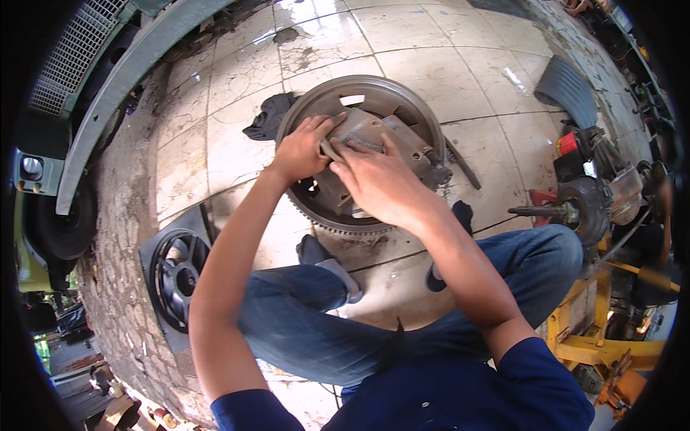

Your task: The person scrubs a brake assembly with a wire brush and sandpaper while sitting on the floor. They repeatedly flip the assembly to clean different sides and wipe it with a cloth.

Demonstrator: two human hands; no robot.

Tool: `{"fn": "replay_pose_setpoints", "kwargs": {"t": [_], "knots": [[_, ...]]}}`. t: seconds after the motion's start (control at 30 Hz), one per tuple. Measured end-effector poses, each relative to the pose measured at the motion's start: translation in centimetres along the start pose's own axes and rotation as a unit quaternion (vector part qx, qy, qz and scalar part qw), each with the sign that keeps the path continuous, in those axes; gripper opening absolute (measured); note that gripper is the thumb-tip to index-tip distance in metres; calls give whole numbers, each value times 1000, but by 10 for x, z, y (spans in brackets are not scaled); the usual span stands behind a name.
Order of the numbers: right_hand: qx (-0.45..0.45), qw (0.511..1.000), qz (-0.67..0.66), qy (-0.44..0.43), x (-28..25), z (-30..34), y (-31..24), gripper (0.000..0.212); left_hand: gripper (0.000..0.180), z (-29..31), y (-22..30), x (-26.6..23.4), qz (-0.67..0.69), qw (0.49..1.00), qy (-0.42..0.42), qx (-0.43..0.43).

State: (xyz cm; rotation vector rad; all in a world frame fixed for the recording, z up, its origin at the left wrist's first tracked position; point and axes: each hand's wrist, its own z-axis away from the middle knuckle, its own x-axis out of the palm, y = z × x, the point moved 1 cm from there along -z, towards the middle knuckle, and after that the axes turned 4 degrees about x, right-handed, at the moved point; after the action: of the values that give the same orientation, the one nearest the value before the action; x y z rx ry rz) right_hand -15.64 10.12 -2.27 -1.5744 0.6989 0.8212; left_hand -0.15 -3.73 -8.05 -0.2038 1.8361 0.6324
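On the tiled floor before me lies a round, dark metal wheel (411,93) with teeth along its near rim and openings in its face. A brown-grey metal casting (374,131) with bolt holes rests tilted across it. My left hand (303,149) grips the casting's left edge, its fingers curled over the top. My right hand (382,179) lies on the near side of the casting with its fingers stretched out. Their fingertips almost meet, and what sits between them is partly hidden.
A black cloth (272,117) lies left of the wheel, and a dark bar (463,165) to its right. A black fan (180,276) in a shroud stands at left. Greasy machine parts (586,208) and a yellow metal frame (596,350) are at right. My knees flank the near floor.
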Motion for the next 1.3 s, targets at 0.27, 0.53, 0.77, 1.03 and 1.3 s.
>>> {"fn": "replay_pose_setpoints", "kwargs": {"t": [0.27, 0.53, 0.77, 1.03, 1.3], "knots": [[14, 998, 12, 61, -5, 39, -9, 45, 79, 2, 4, -2, 11, 999, -21, -27], [2, 996, -2, 90, -24, 66, -10, 46, 80, -5, 7, -1, 0, 1000, -9, -21], [50, 989, -124, -58, -81, 76, 7, 35, 82, -1, 6, -3, -3, 999, -22, -41], [224, 954, -183, 84, -87, 108, 25, 36, 82, 1, 3, -1, -9, 998, -21, -58], [160, 947, -136, -244, -100, 130, 42, 40, 91, 2, 2, 0, -13, 1000, -8, -17]]}}
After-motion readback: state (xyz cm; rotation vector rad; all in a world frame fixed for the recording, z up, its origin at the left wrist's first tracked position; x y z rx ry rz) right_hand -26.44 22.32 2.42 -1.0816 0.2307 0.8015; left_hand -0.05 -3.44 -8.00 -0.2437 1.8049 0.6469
